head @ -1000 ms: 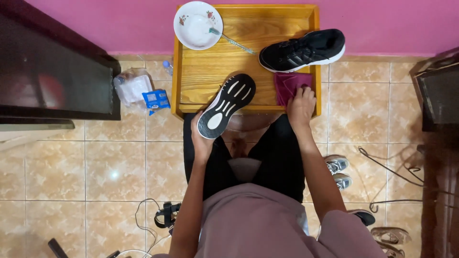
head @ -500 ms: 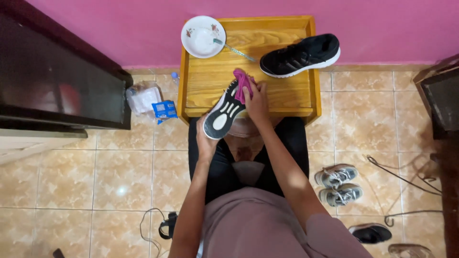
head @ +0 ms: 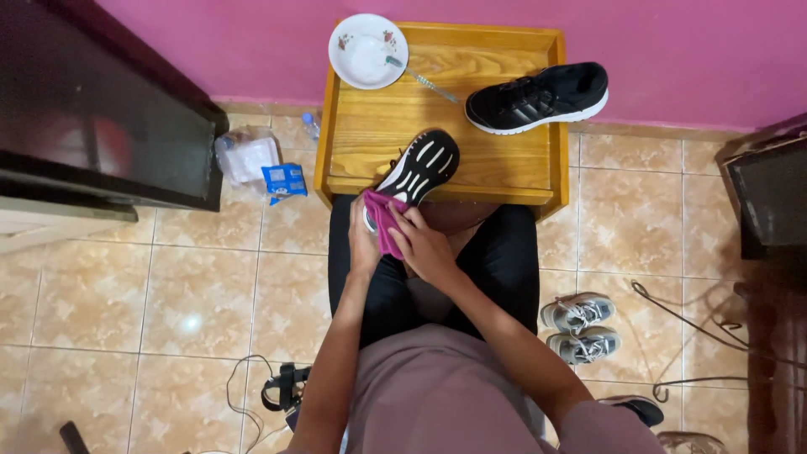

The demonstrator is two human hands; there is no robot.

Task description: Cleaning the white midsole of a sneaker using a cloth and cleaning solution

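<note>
My left hand (head: 363, 245) grips the heel end of a black shoe (head: 418, 166) turned sole up, its white-patterned sole facing me. My right hand (head: 423, 244) presses a magenta cloth (head: 382, 220) against the heel of that sole. The shoe's toe reaches over the front edge of a low wooden table (head: 378, 126). A second black shoe with a white sole (head: 538, 98) lies upright on the table's far right. A white bowl (head: 366, 50) sits at the table's far left corner, with a toothbrush (head: 424, 81) leaning out of it.
A pink wall runs behind the table. Dark cabinets stand at left (head: 92, 126) and right (head: 769, 193). Plastic bags (head: 252, 160) lie on the tiled floor at left, a pair of grey sneakers (head: 580, 328) at right, cables near both bottom corners.
My right hand picked the magenta cloth off the table, brought it to the shoe sole, and slid it from the toe down to the heel. The shoe lowered toward my lap.
</note>
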